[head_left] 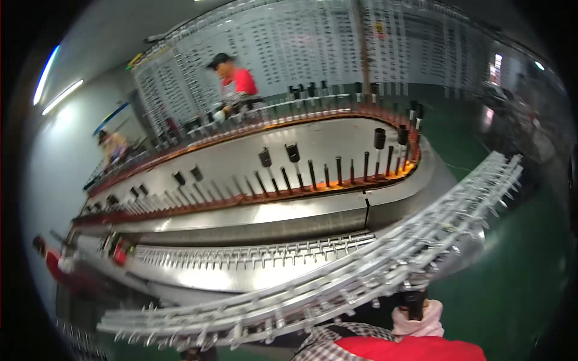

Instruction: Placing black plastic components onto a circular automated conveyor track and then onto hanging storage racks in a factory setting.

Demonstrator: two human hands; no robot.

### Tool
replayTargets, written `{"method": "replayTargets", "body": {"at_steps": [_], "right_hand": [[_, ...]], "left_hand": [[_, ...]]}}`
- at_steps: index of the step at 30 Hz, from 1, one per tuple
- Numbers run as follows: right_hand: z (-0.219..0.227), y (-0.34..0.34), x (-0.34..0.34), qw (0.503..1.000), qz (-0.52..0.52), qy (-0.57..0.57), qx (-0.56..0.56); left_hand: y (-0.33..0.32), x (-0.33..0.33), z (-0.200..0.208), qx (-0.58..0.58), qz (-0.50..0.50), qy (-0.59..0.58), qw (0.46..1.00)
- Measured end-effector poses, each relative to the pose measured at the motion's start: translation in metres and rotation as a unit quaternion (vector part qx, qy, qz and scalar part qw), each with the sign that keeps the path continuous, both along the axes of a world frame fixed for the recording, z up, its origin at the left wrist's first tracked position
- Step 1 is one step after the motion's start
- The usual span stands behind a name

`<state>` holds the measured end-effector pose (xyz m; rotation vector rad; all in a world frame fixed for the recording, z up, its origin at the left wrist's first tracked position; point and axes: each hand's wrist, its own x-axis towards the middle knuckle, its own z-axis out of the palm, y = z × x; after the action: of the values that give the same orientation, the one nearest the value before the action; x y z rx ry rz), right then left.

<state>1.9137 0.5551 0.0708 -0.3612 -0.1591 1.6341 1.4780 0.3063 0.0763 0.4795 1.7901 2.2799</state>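
A bundle of long silvery racks with rows of small hooks (283, 299) stretches in front of me, from the lower left up to the right. Under its right part, my right hand (414, 296) is closed on the bundle, looking dark below the bars, with a pale pink cuff at the wrist. My left hand (194, 354) shows only as a dark patch beneath the left part, at the lower edge; it appears to hold the bundle from below, its fingers mostly hidden.
A steel oval conveyor (289, 213) carries upright dark spindles. More hooked bars (241, 256) lie on its front ledge. A person in red (242, 81) works behind it, another person (113, 147) at far left. Hanging racks (289, 48) line the back; green floor (506, 271) lies right.
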Motion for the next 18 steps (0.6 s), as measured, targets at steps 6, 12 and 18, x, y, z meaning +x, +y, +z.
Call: {"method": "replayTargets", "body": {"at_steps": [6, 12, 18], "right_hand": [[0.000, 0.025, -0.194, 0.985, -0.078, 0.098, 0.122], [-0.091, -0.014, -0.326, 0.967, -0.020, 0.188, 0.173], [-0.054, -0.011, -0.439, 0.985, -0.152, 0.063, -0.045]], "left_hand": [[0.012, -0.201, 0.045, -0.328, 0.041, 0.406, 0.852], [-0.001, -0.368, 0.033, -0.445, 0.072, 0.656, 0.606], [0.019, -0.455, 0.007, -0.435, 0.061, 0.723, 0.534]]}}
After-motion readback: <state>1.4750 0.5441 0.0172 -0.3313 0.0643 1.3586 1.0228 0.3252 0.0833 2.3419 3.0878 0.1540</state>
